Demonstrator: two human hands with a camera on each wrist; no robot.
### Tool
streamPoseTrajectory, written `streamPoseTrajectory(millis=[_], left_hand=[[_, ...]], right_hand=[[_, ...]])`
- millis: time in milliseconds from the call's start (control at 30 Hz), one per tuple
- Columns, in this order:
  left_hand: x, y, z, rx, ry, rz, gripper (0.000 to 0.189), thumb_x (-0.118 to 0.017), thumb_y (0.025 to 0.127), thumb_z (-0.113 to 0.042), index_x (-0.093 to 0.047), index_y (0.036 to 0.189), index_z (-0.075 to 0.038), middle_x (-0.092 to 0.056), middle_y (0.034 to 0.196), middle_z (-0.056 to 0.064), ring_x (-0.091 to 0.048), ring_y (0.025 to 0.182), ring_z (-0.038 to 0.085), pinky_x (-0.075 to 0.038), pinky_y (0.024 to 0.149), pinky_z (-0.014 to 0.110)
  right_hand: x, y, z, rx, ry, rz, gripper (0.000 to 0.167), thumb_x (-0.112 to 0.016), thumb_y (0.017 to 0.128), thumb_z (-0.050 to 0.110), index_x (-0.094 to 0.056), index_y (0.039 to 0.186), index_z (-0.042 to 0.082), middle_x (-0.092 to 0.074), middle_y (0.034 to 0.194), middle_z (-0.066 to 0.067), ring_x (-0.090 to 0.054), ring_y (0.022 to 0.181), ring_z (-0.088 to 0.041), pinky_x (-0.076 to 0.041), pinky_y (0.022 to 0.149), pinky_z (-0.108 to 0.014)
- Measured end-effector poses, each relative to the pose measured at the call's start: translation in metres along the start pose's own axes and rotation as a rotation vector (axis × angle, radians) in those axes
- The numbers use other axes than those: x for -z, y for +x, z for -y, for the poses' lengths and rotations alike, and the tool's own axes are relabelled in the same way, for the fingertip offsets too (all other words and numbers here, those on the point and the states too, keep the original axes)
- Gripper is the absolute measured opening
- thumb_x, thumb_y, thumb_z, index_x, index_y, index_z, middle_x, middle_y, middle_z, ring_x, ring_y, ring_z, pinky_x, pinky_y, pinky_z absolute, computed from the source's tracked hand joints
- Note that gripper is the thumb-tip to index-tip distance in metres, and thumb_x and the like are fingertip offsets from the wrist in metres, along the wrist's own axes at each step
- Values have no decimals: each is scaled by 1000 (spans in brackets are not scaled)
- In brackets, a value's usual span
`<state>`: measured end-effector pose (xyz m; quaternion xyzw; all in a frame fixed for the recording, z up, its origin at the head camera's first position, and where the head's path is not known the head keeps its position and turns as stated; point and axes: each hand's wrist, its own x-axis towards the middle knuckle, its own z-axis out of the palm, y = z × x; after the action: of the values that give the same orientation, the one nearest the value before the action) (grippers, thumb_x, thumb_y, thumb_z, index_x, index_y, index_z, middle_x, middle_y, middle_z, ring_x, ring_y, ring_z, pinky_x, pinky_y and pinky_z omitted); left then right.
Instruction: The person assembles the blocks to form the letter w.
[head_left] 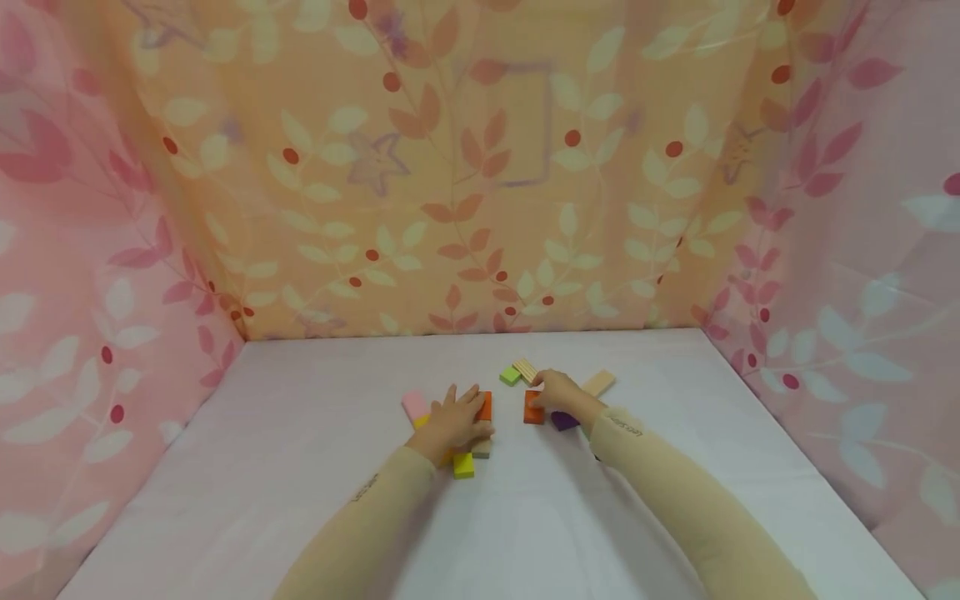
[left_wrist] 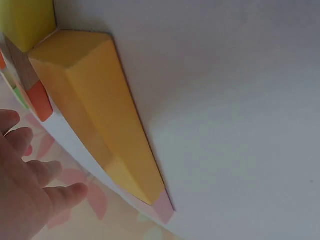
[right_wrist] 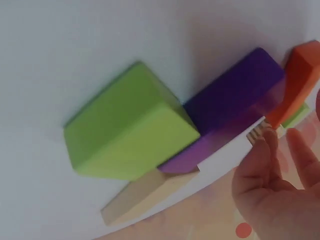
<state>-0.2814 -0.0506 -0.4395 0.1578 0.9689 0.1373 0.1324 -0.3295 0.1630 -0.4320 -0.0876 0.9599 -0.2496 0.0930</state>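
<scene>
My left hand [head_left: 452,421] lies over a cluster of blocks, fingers spread. Its fingertips rest by an orange block [head_left: 487,407] and a wooden block [head_left: 482,450]. Under and around it are a yellow block [head_left: 463,466], a long yellow-orange block [left_wrist: 107,115] and a pink block [head_left: 414,406]. My right hand [head_left: 564,395] bends its thumb and finger about another flat orange block [head_left: 534,408], pinching it close to the table. Beside that hand is a purple block [head_left: 564,421], partly covered by it. A larger green block [right_wrist: 131,125] touches the purple one in the right wrist view.
Beyond the right hand lie a small green block [head_left: 510,376] and a striped block [head_left: 526,371]. A plain wooden plank [head_left: 600,383] sits to its right. The white table [head_left: 262,467] is bounded by flowered cloth [head_left: 480,250] at the back and sides.
</scene>
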Motion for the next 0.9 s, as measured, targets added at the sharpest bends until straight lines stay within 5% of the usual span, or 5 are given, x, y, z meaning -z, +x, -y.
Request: streamPoseTrajectory(millis=[300, 567, 900], left_hand=[[-8, 1, 8, -5, 124, 7, 68, -54, 95, -48, -36, 152, -15, -26, 159, 2, -12, 146, 39, -17, 110, 64], [-11, 2, 4, -13, 179, 9, 67, -56, 94, -50, -40, 150, -18, -31, 157, 0, -18, 145, 36, -21, 110, 63], [-7, 1, 0, -32, 208, -21, 66, -57, 93, -50, -43, 148, -17, -34, 156, -1, -25, 143, 34, -25, 109, 61]], right_hand=[[-8, 7, 4, 52, -76, -95, 34, -67, 92, 21, -66, 122, 5, -54, 120, -23, -45, 112, -41, -40, 93, -52], [-16, 27, 4, 20, -132, -92, 45, -65, 93, 34, -62, 131, 10, -37, 145, -26, -31, 130, -47, -32, 99, -62], [-23, 49, 6, 10, -156, -116, 40, -70, 90, 31, -67, 124, 11, -39, 145, -25, -34, 128, -45, -33, 97, -61]])
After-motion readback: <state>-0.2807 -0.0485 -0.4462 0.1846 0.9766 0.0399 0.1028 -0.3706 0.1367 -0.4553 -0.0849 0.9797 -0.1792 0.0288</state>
